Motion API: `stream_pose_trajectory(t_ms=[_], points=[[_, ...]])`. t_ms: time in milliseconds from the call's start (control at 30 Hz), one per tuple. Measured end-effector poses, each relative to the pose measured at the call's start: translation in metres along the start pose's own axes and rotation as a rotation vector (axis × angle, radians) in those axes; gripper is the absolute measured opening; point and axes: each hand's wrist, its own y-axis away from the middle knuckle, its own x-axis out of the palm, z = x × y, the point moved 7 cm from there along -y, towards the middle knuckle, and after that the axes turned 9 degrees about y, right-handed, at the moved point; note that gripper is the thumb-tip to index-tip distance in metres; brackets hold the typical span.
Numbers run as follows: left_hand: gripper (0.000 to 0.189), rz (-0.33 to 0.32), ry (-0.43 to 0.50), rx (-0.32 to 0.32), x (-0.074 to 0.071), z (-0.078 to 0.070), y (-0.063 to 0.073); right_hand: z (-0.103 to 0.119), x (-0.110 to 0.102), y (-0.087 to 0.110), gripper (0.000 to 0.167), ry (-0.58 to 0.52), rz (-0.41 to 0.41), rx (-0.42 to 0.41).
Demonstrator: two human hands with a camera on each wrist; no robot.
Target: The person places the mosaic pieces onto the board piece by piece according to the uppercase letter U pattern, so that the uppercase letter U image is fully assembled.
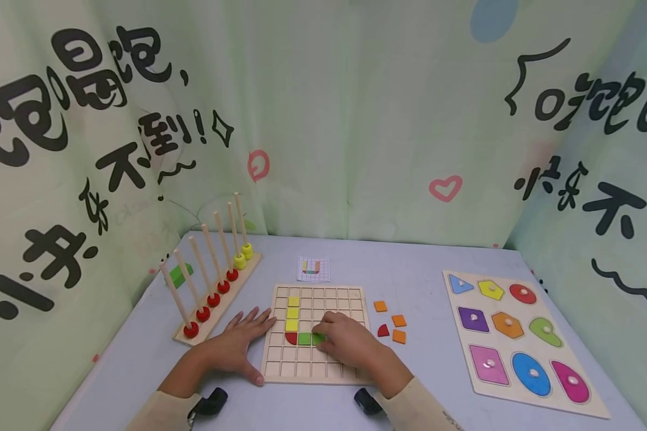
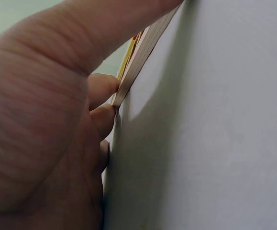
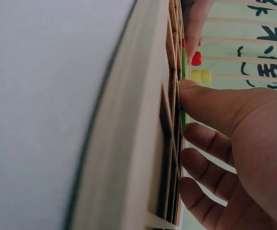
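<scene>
A wooden grid board (image 1: 280, 369) lies on the table. Three yellow square tiles (image 1: 292, 313) form a column on it, above a red quarter-circle tile (image 1: 291, 339) and a green square tile (image 1: 304, 339). My right hand (image 1: 350, 341) pinches another green square tile (image 1: 318, 339) in the same row, thumb and index finger (image 3: 203, 135) at its sides; the fingers partly cover it. My left hand (image 1: 236, 345) is spread at the board's left side, fingertips against the edge and thumb (image 2: 109, 28) near the front corner.
Beyond the board lies a pattern card (image 1: 313, 269). Orange square tiles (image 1: 399, 336) and a red quarter-circle tile (image 1: 383, 330) lie to its right. A peg rack with beads (image 1: 248, 269) stands left, near a green piece (image 1: 179, 275). A knobbed shape puzzle (image 1: 496, 359) lies far right.
</scene>
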Motion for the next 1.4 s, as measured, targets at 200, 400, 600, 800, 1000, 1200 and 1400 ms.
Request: stream_pose_trajectory(t_ms=[200, 400, 600, 800, 1000, 1200, 1400], points=[[0.122, 0.003, 0.005, 0.003, 0.001, 0.001, -0.002, -0.002, -0.002, 0.003, 0.033, -0.009, -0.007, 0.000], [0.122, 0.008, 0.008, 0.007, 0.001, 0.002, -0.001, -0.010, -0.007, 0.011, 0.029, -0.013, -0.050, 0.000], [0.122, -0.002, 0.026, 0.002, 0.000, 0.000, 0.002, -0.022, -0.012, 0.022, 0.028, -0.015, -0.083, 0.005], [0.122, -0.002, 0.015, 0.013, 0.001, 0.001, 0.000, -0.036, -0.016, 0.034, 0.027, -0.020, -0.116, 0.019], [0.122, 0.002, 0.009, 0.023, 0.002, 0.002, -0.001, -0.053, -0.016, 0.045, 0.026, -0.011, -0.123, 0.077], [0.121, 0.003, 0.014, 0.018, 0.003, 0.002, -0.001, -0.068, -0.019, 0.058, 0.027, -0.013, -0.141, 0.151], [0.122, 0.000, 0.010, 0.016, 0.003, 0.002, -0.001, -0.083, -0.020, 0.066, 0.027, -0.023, -0.122, 0.242]])
